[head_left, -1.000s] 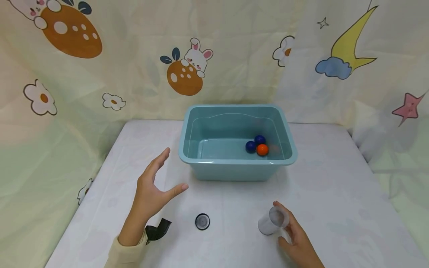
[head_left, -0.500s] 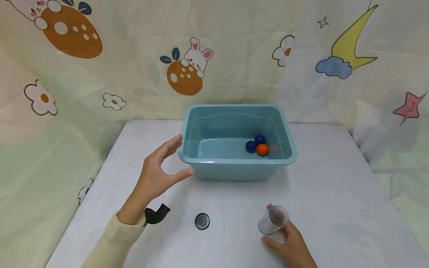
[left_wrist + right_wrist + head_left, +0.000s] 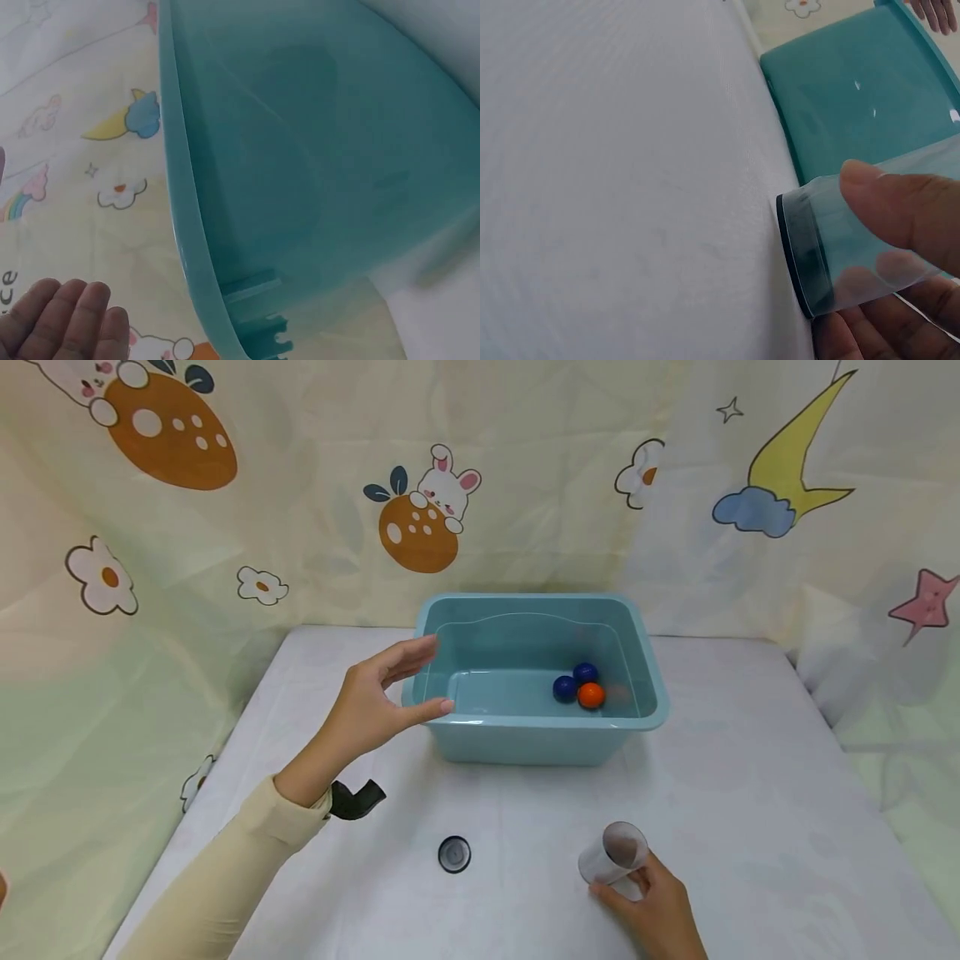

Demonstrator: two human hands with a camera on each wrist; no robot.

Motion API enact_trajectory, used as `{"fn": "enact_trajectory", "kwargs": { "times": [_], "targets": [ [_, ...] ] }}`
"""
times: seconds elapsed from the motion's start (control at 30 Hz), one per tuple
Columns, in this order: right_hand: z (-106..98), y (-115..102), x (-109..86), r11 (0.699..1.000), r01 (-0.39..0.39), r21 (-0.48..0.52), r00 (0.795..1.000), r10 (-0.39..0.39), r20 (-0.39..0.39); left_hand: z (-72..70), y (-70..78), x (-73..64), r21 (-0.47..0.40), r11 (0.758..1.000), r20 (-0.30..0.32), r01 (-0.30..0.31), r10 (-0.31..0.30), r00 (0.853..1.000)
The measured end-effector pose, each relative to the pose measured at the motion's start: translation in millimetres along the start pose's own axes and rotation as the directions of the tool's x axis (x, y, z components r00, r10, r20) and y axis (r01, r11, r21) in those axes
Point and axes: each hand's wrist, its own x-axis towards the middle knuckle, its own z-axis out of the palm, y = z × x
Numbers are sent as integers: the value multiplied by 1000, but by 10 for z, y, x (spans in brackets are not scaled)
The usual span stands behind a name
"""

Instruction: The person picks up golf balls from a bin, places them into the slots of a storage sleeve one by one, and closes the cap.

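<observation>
1. Head view: the left hand [image 3: 386, 697] was held wide at the left rim of the blue bin [image 3: 525, 743]; two blue balls [image 3: 566, 689] and an orange ball [image 3: 591, 696] were contained inside. A clear container [image 3: 602, 862] was gripped on the tabletop [image 3: 750, 818] by the right hand [image 3: 656, 902].
2. Left wrist view: straightened fingers [image 3: 90, 315] were shown beside the bin.
3. Right wrist view: the container was held between thumb [image 3: 907, 206] and fingers.
</observation>
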Motion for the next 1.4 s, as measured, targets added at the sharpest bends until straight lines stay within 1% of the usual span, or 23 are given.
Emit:
{"fn": "enact_trajectory", "kwargs": {
  "times": [0.1, 0.17, 0.3, 0.4, 0.53, 0.73, 0.83, 1.13, 1.23, 1.4],
  "targets": [
    [2, -7, 6, 998, 9, -65, 1000, -10, -13, 1, 37, 99, -17, 1000, 29, 9, -9, 1000],
    [4, -5, 7, 996, 21, -81, 1000, -22, -18, 2, 66, 161, -27, 1000, 41, 13, -12, 999],
    [13, -9, 0, 998, 50, -26, 998, -51, -33, 4, 127, 261, -30, 999, 70, 21, -19, 997],
    [18, -15, -9, 996, 78, 32, 996, -77, -45, 13, 171, 330, -20, 1000, 93, 11, -9, 996],
    [16, -25, -17, 994, 103, 36, 993, -101, -55, 30, 208, 433, -14, 1000, 114, -3, 4, 994],
    [-21, -59, -17, 997, 76, 12, 996, -75, -43, 42, 237, 600, -5, 1000, 137, 5, -4, 991],
    [-40, -72, -17, 998, 66, 0, 997, -66, -50, 49, 242, 682, -6, 1000, 144, 8, -7, 990],
    [-87, -79, -31, 994, 108, -3, 991, -108, -85, 117, 239, 937, -15, 1000, 160, 20, -17, 987],
    [-109, -86, -37, 995, 100, -14, 991, -100, -91, 130, 254, 1047, -19, 1000, 167, 13, -10, 986],
    [-150, -96, -56, 998, 64, -6, 994, -64, -93, 165, 284, 1221, -12, 1000, 196, -12, 14, 980]
  ]
}}
